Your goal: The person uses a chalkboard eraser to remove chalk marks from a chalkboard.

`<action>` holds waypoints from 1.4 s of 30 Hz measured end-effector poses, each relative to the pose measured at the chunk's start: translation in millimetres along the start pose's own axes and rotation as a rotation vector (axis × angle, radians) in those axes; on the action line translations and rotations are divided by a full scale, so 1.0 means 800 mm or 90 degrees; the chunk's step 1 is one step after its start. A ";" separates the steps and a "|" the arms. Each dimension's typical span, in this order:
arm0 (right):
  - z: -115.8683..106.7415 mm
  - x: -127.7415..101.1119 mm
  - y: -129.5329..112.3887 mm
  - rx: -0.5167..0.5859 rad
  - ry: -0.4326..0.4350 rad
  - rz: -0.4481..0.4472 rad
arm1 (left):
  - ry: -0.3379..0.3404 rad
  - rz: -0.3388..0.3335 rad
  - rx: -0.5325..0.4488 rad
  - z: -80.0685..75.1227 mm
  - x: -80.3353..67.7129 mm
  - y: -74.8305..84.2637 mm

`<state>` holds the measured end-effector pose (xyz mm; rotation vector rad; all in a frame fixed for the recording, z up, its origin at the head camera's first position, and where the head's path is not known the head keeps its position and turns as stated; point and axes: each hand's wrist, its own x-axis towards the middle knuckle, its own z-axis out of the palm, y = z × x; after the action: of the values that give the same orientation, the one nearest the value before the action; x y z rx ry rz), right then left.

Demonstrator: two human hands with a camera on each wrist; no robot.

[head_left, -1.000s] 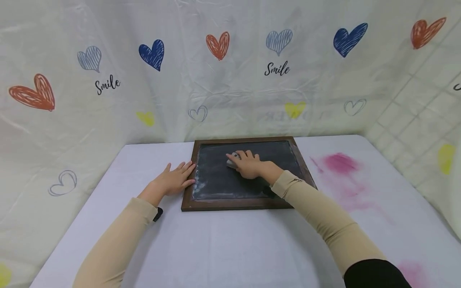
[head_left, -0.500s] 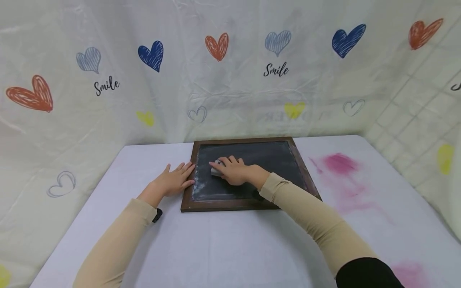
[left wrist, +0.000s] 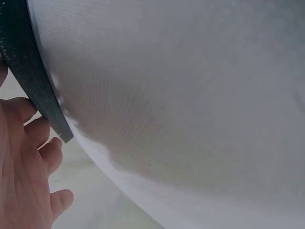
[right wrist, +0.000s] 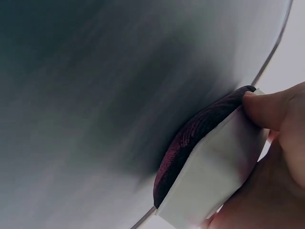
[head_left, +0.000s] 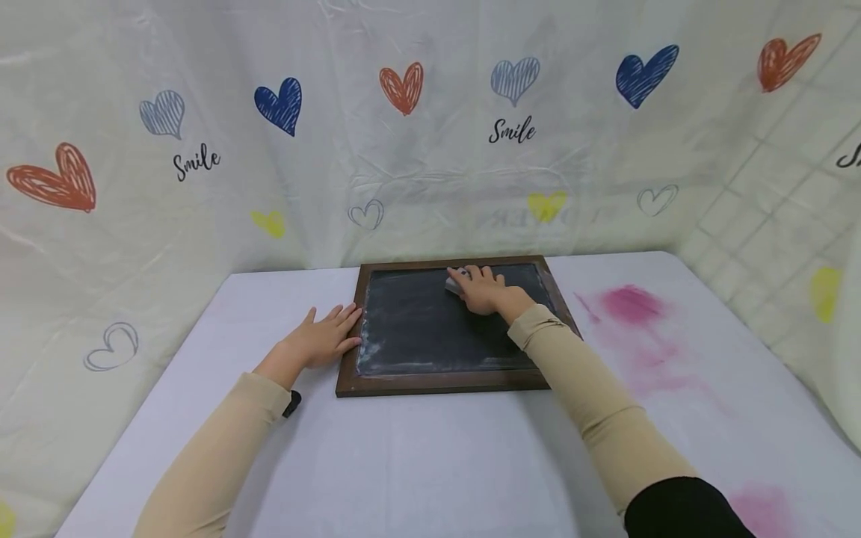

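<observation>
A chalkboard (head_left: pixel 417 336) in a dark brown wooden frame (head_left: pixel 430 385) lies on the table, with faint white smears along its left and lower edges. My right hand (head_left: pixel 483 291) grips a board eraser (head_left: pixel 454 285) near the board's top edge. In the right wrist view, thumb and fingers hold the eraser's whitish body (right wrist: pixel 209 176), its dark purplish felt (right wrist: pixel 183 138) against the board. My left hand (head_left: pixel 323 340) has its fingers spread, fingertips resting at the left side of the frame. The left wrist view shows these fingers (left wrist: pixel 40 131) along the frame's edge.
A white cloth (head_left: pixel 403 463) covers the table, with a pink stain (head_left: pixel 632 306) right of the board and another pink stain (head_left: pixel 763 508) at the lower right. Behind stands a pale curtain (head_left: pixel 444 164) printed with hearts and "Smile".
My right hand has swept the eraser down and left across the board, then up and right to near the top edge. My left hand has stayed at the frame.
</observation>
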<state>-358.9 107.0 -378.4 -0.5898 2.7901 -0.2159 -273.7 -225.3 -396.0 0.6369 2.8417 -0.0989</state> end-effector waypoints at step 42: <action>0.021 -0.045 -0.066 -0.098 -0.026 -0.209 | 0.007 0.001 -0.004 0.003 -0.001 0.000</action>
<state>-302.4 73.0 -374.9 -1.0771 2.6725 -0.0529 -272.1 -225.8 -398.4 0.6399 2.8508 -0.0861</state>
